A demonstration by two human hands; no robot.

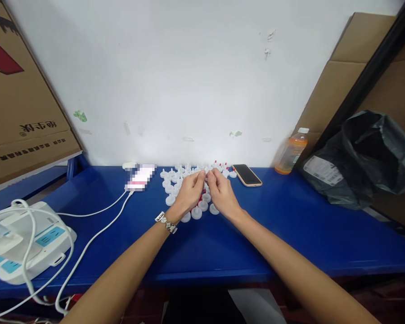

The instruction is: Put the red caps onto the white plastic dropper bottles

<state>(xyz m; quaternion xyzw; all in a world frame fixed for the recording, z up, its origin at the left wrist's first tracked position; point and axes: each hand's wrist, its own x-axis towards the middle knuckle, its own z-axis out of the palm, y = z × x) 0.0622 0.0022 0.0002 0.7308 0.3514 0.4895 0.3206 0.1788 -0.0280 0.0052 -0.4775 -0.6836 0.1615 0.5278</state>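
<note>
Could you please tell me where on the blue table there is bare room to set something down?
Bare blue table lies in front of the white caps, between the white cable and the black bag. It is crowded by the wall, where both hands, left hand and right hand, work.

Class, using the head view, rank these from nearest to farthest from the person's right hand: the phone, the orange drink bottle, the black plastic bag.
From the right hand:
1. Phone, just to its right, lying flat.
2. Orange drink bottle, farther right, by the wall.
3. Black plastic bag, far right end of the table.
</note>
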